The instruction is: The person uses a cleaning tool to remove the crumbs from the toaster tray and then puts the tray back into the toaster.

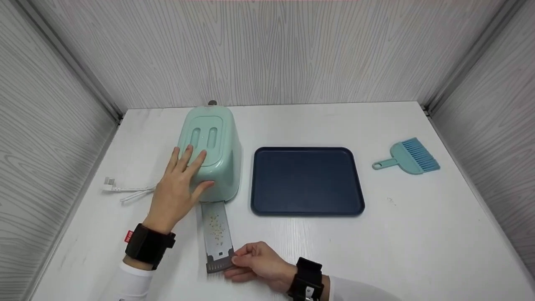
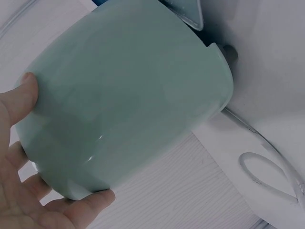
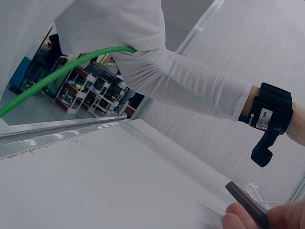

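Observation:
A mint-green toaster (image 1: 230,171) with two oblong recesses on its top stands left of centre. On its near end and top edge rests my left hand (image 1: 171,198), fingers spread and fairly straight. The left wrist view shows the thumb and fingertips against the smooth green body (image 2: 119,95). A long metal crumb tray (image 1: 209,240) sticks out of the toaster's near end, with small yellowish crumbs (image 1: 216,228) on it. My right hand (image 1: 267,265) pinches the right side of its dark grey handle (image 1: 219,264) between thumb and fingers. Part of that handle (image 3: 248,202) shows in the right wrist view.
A dark blue rectangular tray (image 1: 307,182) lies right of the toaster. Farther right are a light blue hand brush and dustpan (image 1: 411,156), nested together. A white power cord (image 1: 133,191) lies left of the toaster. Pale wood-grain panels (image 1: 284,50) wall the white table on three sides.

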Tool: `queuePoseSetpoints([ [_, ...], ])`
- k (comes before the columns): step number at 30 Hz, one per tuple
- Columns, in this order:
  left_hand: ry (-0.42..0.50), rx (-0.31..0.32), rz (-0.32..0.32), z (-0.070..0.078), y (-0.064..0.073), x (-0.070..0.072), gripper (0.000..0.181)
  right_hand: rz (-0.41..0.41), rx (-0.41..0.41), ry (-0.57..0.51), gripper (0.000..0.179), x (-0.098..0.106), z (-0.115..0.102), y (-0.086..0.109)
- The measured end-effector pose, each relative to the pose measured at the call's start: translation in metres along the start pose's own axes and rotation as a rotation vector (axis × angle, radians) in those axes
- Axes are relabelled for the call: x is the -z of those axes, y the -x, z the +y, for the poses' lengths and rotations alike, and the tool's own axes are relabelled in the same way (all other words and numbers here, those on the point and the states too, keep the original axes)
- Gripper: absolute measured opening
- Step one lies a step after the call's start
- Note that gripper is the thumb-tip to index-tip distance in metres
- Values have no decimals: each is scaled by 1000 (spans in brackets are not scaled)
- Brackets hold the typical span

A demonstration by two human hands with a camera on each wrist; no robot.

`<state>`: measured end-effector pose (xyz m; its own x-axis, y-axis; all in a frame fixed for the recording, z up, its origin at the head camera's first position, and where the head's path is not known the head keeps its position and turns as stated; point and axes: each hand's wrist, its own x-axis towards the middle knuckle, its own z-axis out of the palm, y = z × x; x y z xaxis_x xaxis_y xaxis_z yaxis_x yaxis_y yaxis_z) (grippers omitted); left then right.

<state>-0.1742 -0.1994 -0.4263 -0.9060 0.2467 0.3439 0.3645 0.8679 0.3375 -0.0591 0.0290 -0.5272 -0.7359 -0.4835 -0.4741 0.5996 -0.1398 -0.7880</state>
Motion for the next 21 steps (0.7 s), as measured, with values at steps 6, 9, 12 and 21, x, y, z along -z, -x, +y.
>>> queuePoseSetpoints([
  [6, -8, -6, 4, -1, 0, 0, 77, -20, -11, 13, 6, 7, 1, 5],
  [9, -8, -5, 7, -1, 0, 0, 77, -34, -5, 18, 6, 10, 2, 8],
  [12, -7, -6, 9, -1, 0, 0, 77, -43, 2, 19, 6, 14, 2, 11],
  [21, 0, -14, 23, 0, 0, -1, 77, -41, 3, 31, 5, 30, -4, 22],
])
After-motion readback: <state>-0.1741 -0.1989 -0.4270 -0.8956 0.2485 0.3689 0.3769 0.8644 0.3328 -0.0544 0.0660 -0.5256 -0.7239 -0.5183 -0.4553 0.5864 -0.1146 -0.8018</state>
